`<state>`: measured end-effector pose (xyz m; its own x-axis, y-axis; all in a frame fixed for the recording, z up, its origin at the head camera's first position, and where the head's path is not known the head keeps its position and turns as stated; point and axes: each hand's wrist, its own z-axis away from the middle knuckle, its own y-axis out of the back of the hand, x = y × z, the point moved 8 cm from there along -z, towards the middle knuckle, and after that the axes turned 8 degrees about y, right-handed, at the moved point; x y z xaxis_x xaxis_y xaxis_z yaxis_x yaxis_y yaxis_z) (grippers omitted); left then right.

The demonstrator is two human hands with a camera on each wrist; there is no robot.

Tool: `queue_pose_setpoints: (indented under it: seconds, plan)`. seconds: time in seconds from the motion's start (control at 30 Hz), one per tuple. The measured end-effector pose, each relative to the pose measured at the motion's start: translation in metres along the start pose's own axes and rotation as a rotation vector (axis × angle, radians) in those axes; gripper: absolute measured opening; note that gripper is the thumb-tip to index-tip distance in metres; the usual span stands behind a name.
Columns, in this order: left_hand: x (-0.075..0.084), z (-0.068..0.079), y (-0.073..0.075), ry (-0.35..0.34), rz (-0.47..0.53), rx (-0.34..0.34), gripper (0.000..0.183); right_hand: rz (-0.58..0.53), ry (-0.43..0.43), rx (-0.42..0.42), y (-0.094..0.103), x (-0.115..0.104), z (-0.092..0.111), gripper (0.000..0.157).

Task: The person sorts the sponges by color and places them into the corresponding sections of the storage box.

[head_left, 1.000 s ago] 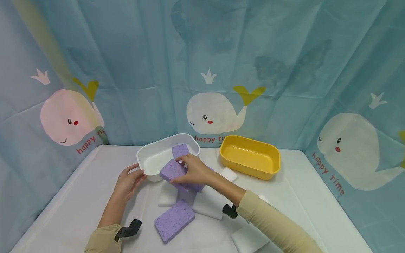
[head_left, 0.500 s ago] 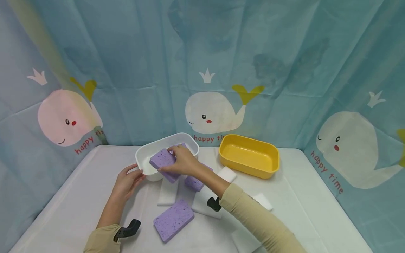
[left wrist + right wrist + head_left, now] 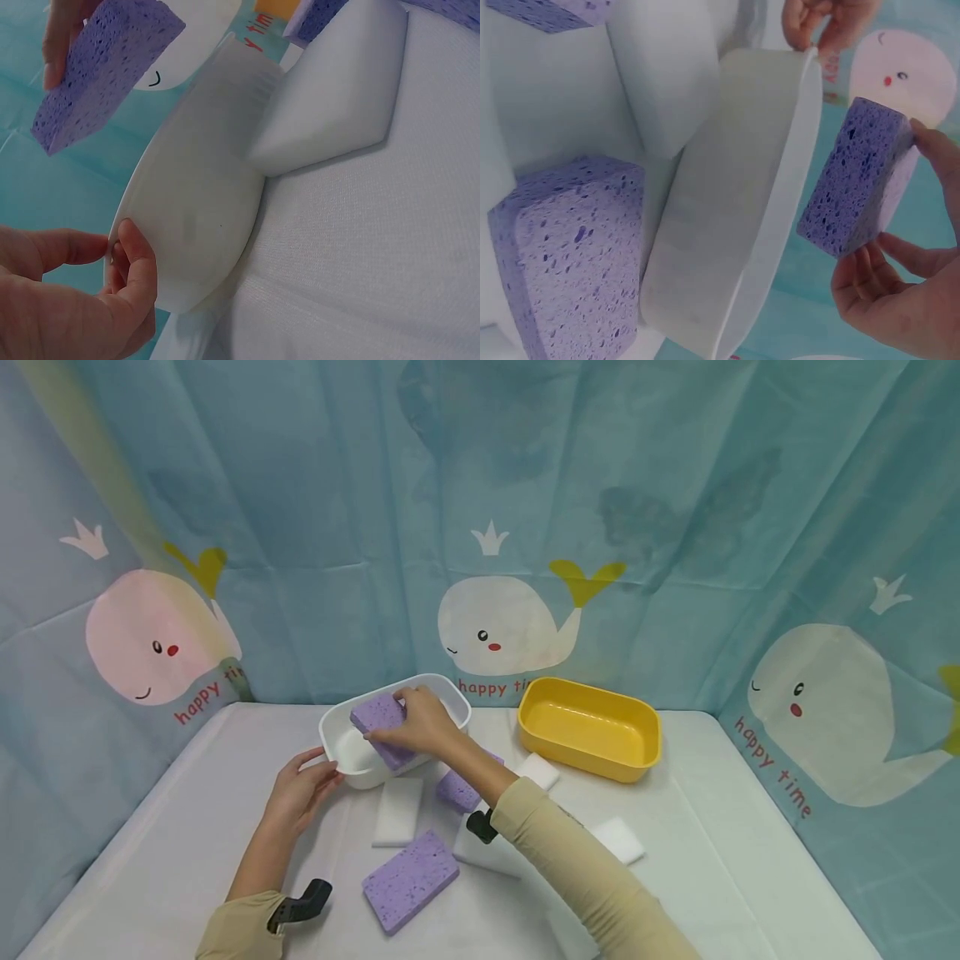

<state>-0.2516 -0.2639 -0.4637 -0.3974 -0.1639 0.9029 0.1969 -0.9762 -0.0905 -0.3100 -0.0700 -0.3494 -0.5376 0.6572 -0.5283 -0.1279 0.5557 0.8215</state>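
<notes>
My right hand [image 3: 427, 724] grips a purple speckled sponge [image 3: 372, 714] over the white plastic tub [image 3: 363, 779]. In the right wrist view the thumb and fingers clasp this sponge [image 3: 855, 176] by its ends, and it is tilted, above the tub's rim. My left hand [image 3: 297, 793] is at the tub's near left corner. The left wrist view shows its thumb and fingers pinching the rim of the tub [image 3: 195, 172]. The right hand hides the tub's right part. Two more purple sponges lie on the table, one in front [image 3: 411, 882] and one beside the tub [image 3: 459, 791].
A yellow tub [image 3: 588, 731] stands at the back right. White foam blocks lie around the table's middle, including one [image 3: 398, 812] just before the white tub and another [image 3: 618, 840] farther right. A blue whale-print curtain [image 3: 337, 527] rises behind the white table [image 3: 735, 860].
My right hand has carried the sponge left and away from me, from the front of the white tub to over its inside. The left hand stays at the rim.
</notes>
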Motion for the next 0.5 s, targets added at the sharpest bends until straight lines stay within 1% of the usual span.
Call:
queue_pose_setpoints:
  seconds: [0.27,0.5]
  plan:
    - [0.000,0.001,-0.001,-0.015,0.004,-0.017,0.068,0.024,-0.048,0.015,-0.008,0.004,-0.013,0.079]
    - [0.001,0.000,-0.001,-0.020,0.012,-0.014,0.068,0.049,-0.106,0.027,-0.013,0.000,-0.023,0.080]
